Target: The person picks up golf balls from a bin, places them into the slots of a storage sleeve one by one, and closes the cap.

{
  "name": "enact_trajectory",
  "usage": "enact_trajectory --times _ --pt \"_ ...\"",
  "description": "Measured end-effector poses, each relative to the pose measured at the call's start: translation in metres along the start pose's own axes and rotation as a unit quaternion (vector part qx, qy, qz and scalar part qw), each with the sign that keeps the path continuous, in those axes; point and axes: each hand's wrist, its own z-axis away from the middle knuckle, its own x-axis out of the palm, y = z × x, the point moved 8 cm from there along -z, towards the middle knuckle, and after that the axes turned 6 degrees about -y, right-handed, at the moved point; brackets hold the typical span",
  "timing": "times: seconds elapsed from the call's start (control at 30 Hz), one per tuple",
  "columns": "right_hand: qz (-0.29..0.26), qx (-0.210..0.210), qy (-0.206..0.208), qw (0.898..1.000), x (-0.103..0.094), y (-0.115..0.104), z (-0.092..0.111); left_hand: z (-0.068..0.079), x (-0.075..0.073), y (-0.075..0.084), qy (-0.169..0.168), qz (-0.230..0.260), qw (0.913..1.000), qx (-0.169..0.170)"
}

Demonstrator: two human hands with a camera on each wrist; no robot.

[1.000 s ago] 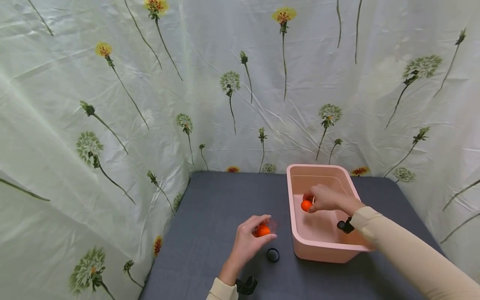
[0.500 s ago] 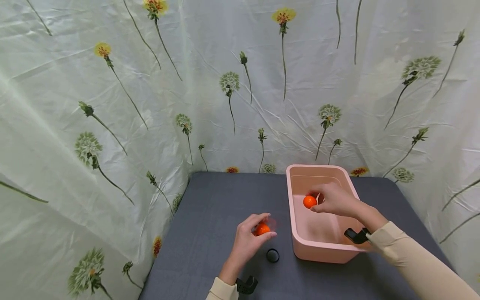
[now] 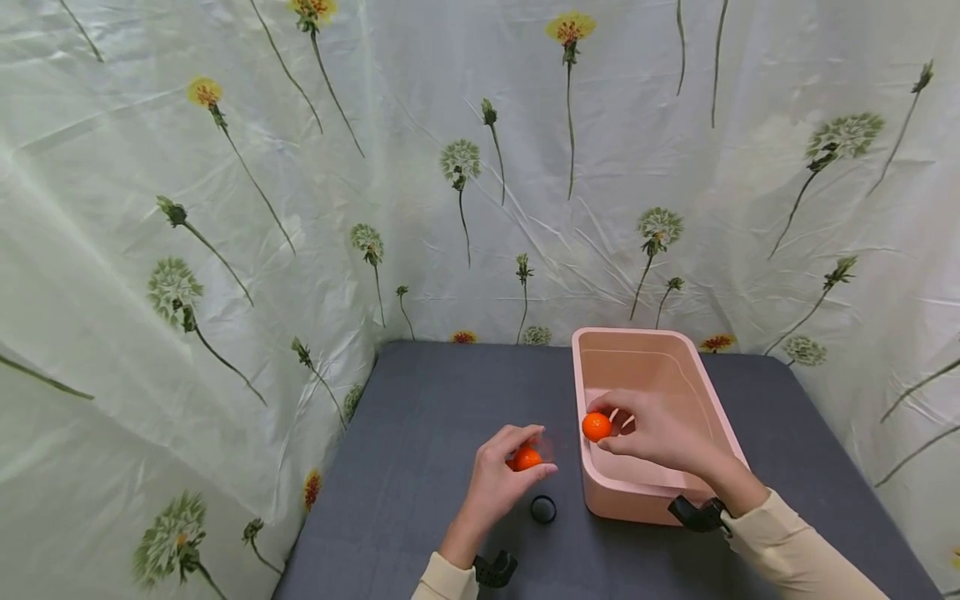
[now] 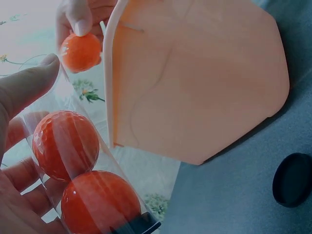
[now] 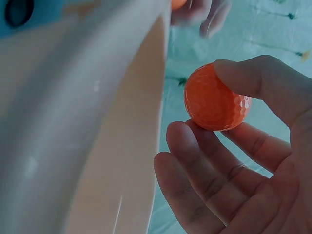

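My left hand (image 3: 495, 479) grips a clear plastic tube (image 4: 80, 105) on the table's middle, left of the pink bin. Inside the tube sit two orange golf balls, an upper golf ball (image 4: 66, 145) and a lower golf ball (image 4: 101, 202) near its dark base. My right hand (image 3: 652, 433) pinches another orange golf ball (image 5: 214, 97) between thumb and fingertips, the other fingers loosely bent. That ball is over the left rim of the pink bin (image 3: 652, 514). In the left wrist view it shows just past the tube's open upper end.
A round black cap (image 3: 543, 509) lies on the dark grey table (image 3: 450, 392) between my left hand and the bin. Behind the table hangs a pale curtain (image 3: 420, 167) printed with dandelions.
My right hand has lifted the orange golf ball from inside the bin, up and leftward to its left rim. My left hand has stayed in place with the tube.
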Motion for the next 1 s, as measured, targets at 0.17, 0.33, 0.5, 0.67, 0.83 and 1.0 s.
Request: enact_trajectory --times 0.17,0.33,0.5,0.67,0.83,1.0 --pt "-0.022 -0.029 0.001 0.999 0.010 -0.017 -0.001 0.000 0.001 0.003 -0.001 -0.006 1.0000 0.003" --pt "-0.017 -0.034 -0.001 0.999 0.018 -0.024 -0.002 0.002 0.001 0.005 -0.001 -0.013 0.9999 0.005" --pt "-0.011 -0.032 0.002 0.999 0.022 -0.026 -0.004 0.003 0.000 0.005 0.001 -0.016 0.9998 0.010" --pt "-0.016 -0.050 0.008 0.999 0.024 -0.031 -0.005 0.003 0.000 0.004 0.002 -0.018 0.9998 0.005" --pt "-0.020 -0.068 0.003 0.997 0.029 -0.039 -0.008 0.005 -0.001 0.004 -0.001 -0.024 0.9997 0.006" --pt "-0.031 -0.066 -0.005 0.997 0.033 -0.041 -0.010 0.006 -0.001 0.004 0.000 -0.026 0.9996 0.012"
